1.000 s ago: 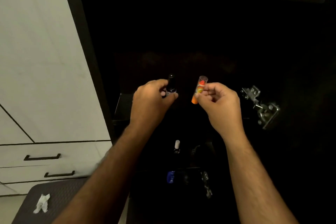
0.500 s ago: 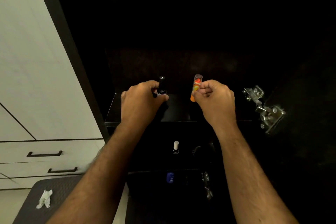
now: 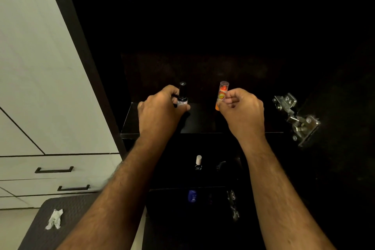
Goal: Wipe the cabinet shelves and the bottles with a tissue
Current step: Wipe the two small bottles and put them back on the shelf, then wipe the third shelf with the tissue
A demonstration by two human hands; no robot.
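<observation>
Small black bottle (image 3: 182, 95) with black cap held upright over the dark cabinet shelf (image 3: 129, 124); clear-capped orange tube (image 3: 221, 95) held upright beside it, apart; white-capped dark bottle (image 3: 198, 162) upright on lower shelf; blue bottle (image 3: 192, 196) below; crumpled white tissue (image 3: 54, 219) lying on grey mat.

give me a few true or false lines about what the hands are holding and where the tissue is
1. The left hand holds a small black bottle. True.
2. The right hand holds a blue bottle. False: it holds an orange tube.
3. The tissue is in the left hand. False: it lies crumpled on the dark mat.
4. A white-capped bottle stands on a lower shelf. True.
</observation>
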